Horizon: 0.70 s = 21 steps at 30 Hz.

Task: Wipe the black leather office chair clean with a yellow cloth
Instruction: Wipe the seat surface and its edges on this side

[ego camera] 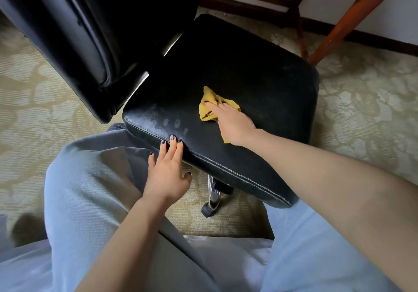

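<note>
Cloth, yellow and crumpled, lies mid-seat on the chair; right hand presses it flat, fingers straight and slightly spread, probably for wide contact; left hand (fingers straight, together) touches the front edge, likely steadying the seat.

From my station I see both forearms bare. The left hand has nails painted a dark, near-black shade. Loose grey trousers cover the legs, with paler blue-white fabric nearest the camera.
</note>
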{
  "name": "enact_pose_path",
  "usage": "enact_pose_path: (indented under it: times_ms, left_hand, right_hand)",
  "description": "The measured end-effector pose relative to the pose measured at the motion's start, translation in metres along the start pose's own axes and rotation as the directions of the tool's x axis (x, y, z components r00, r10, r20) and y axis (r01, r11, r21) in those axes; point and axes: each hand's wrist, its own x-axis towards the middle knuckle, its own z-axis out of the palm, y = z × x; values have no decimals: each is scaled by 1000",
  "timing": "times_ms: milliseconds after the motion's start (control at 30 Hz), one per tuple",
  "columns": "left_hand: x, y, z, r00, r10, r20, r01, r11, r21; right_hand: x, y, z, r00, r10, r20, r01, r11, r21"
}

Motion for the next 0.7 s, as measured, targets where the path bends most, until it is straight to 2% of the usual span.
enact_pose_path:
  times_ms: [133, 300, 400, 567, 633, 700]
  left_hand:
    - [-4, 0, -2, 1000, -8, 4, 8, 1000, 7]
    - [-5, -1, -3, 1000, -16, -13, 17, 998, 62]
    - [-4, 0, -3, 1000, -16, -8, 17, 997, 76]
    - [-2, 1, -1, 1000, -17, -20, 18, 997, 73]
    - [-2, 1, -1, 999, -21, -28, 22, 998, 55]
    - [-3, 0, -2, 999, -26, -39, 27, 999, 23]
  right_hand:
    - [-15, 18, -18, 997, 53, 48, -51, 998, -37]
    - [-40, 41, -23, 965, 259, 47, -259, 966, -18]
    - [-56, 47, -24, 942, 334, 15, -333, 942, -42]
    - [-88, 35, -9, 940, 336, -51, -340, 927, -156]
    - [-105, 25, 4, 956, 278, -97, -289, 948, -135]
    - [-121, 13, 17, 970, 165, -178, -176, 983, -48]
